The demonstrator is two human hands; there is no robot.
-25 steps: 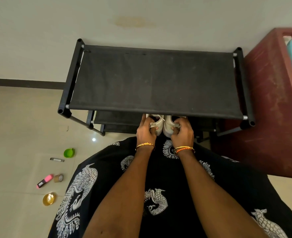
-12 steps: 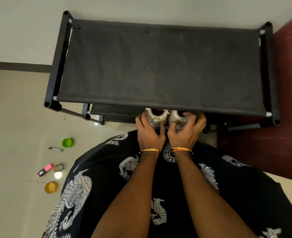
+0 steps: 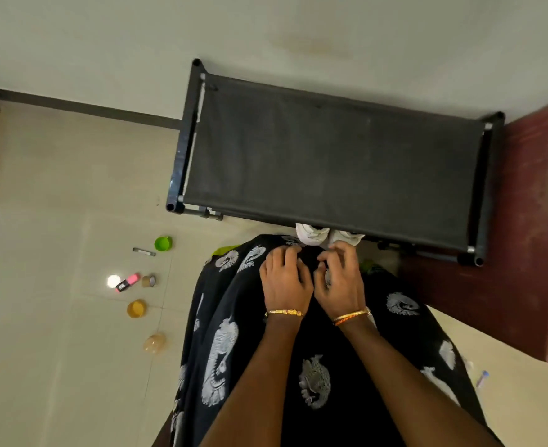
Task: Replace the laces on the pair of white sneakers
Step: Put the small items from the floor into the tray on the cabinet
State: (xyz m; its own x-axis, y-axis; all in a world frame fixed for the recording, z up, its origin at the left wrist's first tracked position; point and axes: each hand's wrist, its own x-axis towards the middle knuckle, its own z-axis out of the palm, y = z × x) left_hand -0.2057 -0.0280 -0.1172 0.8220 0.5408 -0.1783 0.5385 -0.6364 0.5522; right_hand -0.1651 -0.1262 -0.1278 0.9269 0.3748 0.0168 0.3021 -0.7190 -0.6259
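Our left hand [image 3: 286, 279] and right hand [image 3: 340, 279] hover loosely curled, holding nothing, just short of the white sneakers [image 3: 329, 235]. The sneakers sit under the black shoe rack [image 3: 330, 162], so we judge fetching is underway; next, grip both and draw them out.

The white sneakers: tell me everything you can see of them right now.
The white sneakers sit side by side under the front edge of the black fabric shoe rack, which hides most of them. Only their near ends show, white with grey shading; laces cannot be made out. The left hand and right hand hover just in front, fingers curled, apparently touching neither shoe. Whether they rest on a lower shelf or the floor cannot be told.
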